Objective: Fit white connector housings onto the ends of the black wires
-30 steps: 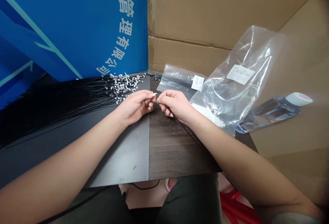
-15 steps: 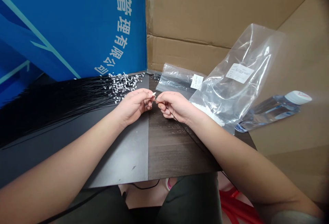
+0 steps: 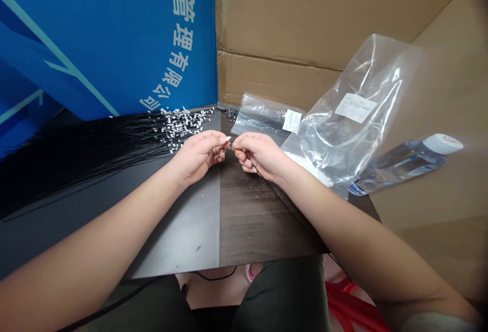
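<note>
Fingertip work at the table [image 3: 247, 230]
The grip of the left hand [image 3: 198, 158] pinches a white connector [image 3: 229, 139]; the right hand [image 3: 261, 156], at its 3 o'clock, pinches a thin black wire [image 3: 271, 185].

Large clear plastic bag [image 3: 354, 118] at the table [image 3: 247, 220] right edge. Smaller labelled bag [image 3: 263, 118] at far edge. Water bottle [image 3: 407, 161] on its side beside the right edge. Blue banner [image 3: 107, 37] upright behind far-left.

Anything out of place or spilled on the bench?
Only the water bottle: it lies on its side at the table's right edge, cap on, no spill visible. Wire bundle and plastic bags look orderly.
</note>
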Available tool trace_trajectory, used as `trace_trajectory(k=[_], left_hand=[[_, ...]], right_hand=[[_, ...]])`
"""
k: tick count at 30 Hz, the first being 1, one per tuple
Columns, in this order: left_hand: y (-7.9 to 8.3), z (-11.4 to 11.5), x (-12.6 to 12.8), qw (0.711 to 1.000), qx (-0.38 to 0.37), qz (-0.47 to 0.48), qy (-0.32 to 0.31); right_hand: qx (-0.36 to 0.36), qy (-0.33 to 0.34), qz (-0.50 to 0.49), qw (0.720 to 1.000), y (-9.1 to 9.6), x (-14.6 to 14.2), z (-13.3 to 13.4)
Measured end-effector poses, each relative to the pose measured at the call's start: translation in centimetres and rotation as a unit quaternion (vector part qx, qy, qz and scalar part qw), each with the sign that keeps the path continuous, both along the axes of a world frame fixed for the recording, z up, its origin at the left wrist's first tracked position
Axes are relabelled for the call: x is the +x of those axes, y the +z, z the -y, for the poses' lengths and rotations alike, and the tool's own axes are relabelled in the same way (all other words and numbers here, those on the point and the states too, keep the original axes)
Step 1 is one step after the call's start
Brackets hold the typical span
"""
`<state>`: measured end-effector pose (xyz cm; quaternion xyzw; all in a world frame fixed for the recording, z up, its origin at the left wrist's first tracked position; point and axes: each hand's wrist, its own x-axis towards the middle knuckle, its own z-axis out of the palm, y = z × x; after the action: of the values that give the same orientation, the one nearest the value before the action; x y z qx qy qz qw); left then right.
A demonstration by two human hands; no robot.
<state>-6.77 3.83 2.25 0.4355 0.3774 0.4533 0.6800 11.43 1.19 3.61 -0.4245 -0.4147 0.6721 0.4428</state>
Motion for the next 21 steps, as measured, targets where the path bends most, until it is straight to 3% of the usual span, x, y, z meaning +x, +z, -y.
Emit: trace_trajectory(k=[21], left_hand=[[0.18, 0.17, 0.22, 1.000, 0.007, -0.010, 0.008]], right_hand=[[0.047, -0.021, 0.063, 0.997, -0.13, -0.19, 0.24]])
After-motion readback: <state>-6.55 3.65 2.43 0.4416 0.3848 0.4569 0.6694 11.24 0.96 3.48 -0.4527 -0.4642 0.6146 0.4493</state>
